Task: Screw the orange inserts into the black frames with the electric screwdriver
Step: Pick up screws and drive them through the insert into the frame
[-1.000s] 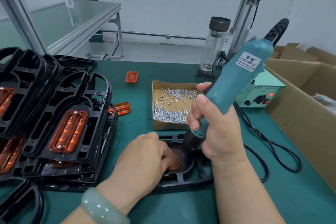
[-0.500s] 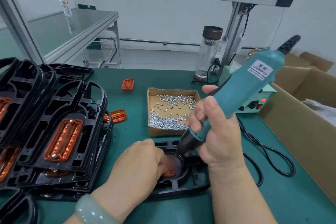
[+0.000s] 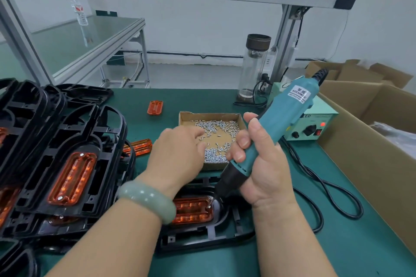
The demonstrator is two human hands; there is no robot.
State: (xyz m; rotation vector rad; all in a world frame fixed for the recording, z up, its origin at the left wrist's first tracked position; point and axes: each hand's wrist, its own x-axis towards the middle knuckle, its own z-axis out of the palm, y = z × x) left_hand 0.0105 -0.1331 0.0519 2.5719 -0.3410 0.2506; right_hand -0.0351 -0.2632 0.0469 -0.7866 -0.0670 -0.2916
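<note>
Right hand (image 3: 263, 164) is wrapped tight round the teal electric screwdriver (image 3: 281, 123) — barrel tilted, cord end up at one o'clock, black nose down at seven, and the bit tip is right at the right end of the orange insert (image 3: 193, 210). That insert lies flat in the recess of the black frame (image 3: 213, 238) nearest the person. It is translucent orange, oblong with rounded corners, ribbed inside with rows of bright spots, and a small silver screw head (image 3: 209, 207) shows at its right end. The frame is matte black, curved at its right end, with square cut-outs along the near rim, flat on the green mat (image 3: 337, 243).

Left hand (image 3: 177, 153), pale green bangle (image 3: 146, 198) on the wrist, hovers at twelve o'clock of the frame, over the left edge of the cardboard tray (image 3: 240, 119) of silver screws (image 3: 213, 157). The fingers are blurred, so I cannot tell whether they pinch a screw or hold nothing.

At nine o'clock is a stack of frames (image 3: 67, 123), overlapped and leaning; the top one has a seated insert (image 3: 72, 177) with a screw at each end. Two loose inserts lie on the mat — one (image 3: 155, 107) at ten o'clock of the tray, the other (image 3: 139, 146) at nine, just beside the stack. A power box (image 3: 315, 126) with a red lamp sits at two o'clock, and a carton (image 3: 371, 153) at three.
</note>
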